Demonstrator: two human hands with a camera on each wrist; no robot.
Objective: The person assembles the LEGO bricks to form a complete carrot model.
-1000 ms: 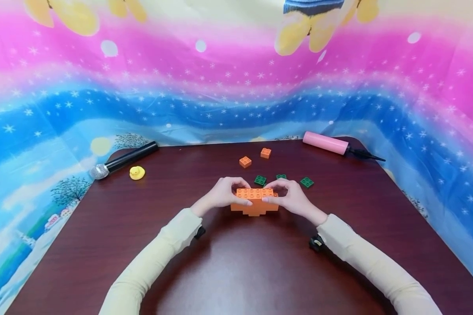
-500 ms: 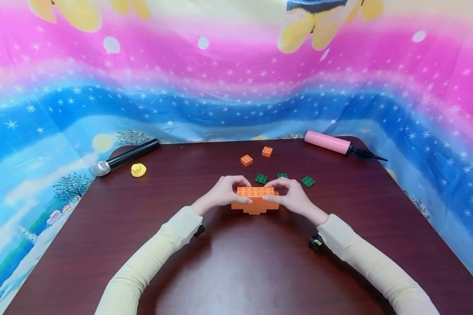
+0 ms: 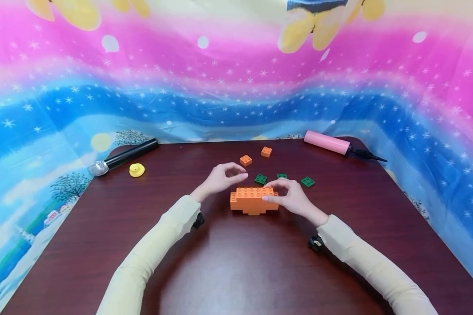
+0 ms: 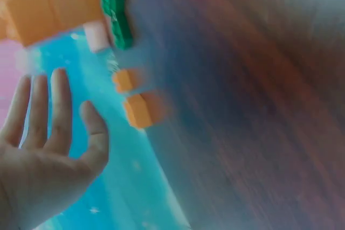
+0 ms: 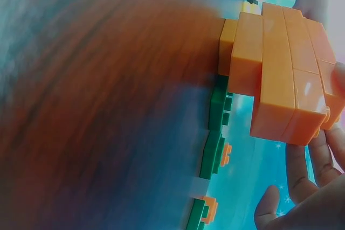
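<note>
On the table stands an orange toy-brick build (image 3: 250, 204), stepped narrower toward its base, with studs on top. My right hand (image 3: 293, 197) grips its right end, thumb on the near face and fingers behind. The right wrist view shows the stepped side of the build close up. Behind and left of it my left hand (image 3: 222, 178) hovers with nothing held, apart from the bricks. In the left wrist view its fingers (image 4: 62, 106) are spread and fairly straight. Two small loose orange bricks (image 3: 246, 160) and three green bricks (image 3: 261, 179) lie behind the build.
A black microphone (image 3: 128, 155) and a yellow rubber duck (image 3: 136, 170) lie at the far left of the dark wood table (image 3: 244, 262). A pink hand pump (image 3: 327, 142) lies at the far right. A patterned cloth (image 3: 236, 92) hangs along the table's back and sides.
My left hand has let go of the build's left end and moved up and back, uncovering studs there. My right hand keeps its hold, and the build has stayed in place.
</note>
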